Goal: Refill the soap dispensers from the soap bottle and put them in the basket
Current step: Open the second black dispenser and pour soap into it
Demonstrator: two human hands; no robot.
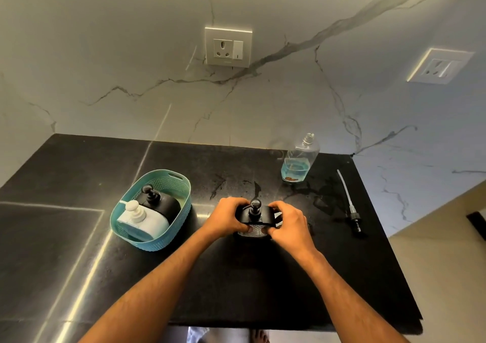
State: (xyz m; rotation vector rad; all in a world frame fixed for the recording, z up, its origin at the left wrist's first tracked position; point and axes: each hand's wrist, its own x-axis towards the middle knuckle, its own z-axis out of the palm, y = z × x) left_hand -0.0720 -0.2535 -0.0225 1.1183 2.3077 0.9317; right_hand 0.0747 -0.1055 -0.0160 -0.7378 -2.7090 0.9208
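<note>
Both my hands hold a black-topped dispenser (pixel 254 217) on the dark bench (pixel 263 277)

My left hand (pixel 228 217) and right hand (pixel 288 223) curl their fingers (pixel 273 207) round its two sides, thumbs on its clear lower part. Left of it, the teal basket (pixel 181 185) holds a black dispenser (pixel 160 202) and a white dispenser (pixel 143 217). The uncapped bottle (pixel 299 160), blue soap low inside, stands near the marble wall (pixel 131 66); its pump (pixel 349 206) lies well apart to the right

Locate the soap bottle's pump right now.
Head view: the pump lies flat on the black counter at far right, off the open soap bottle, to the right of both hands.
</note>
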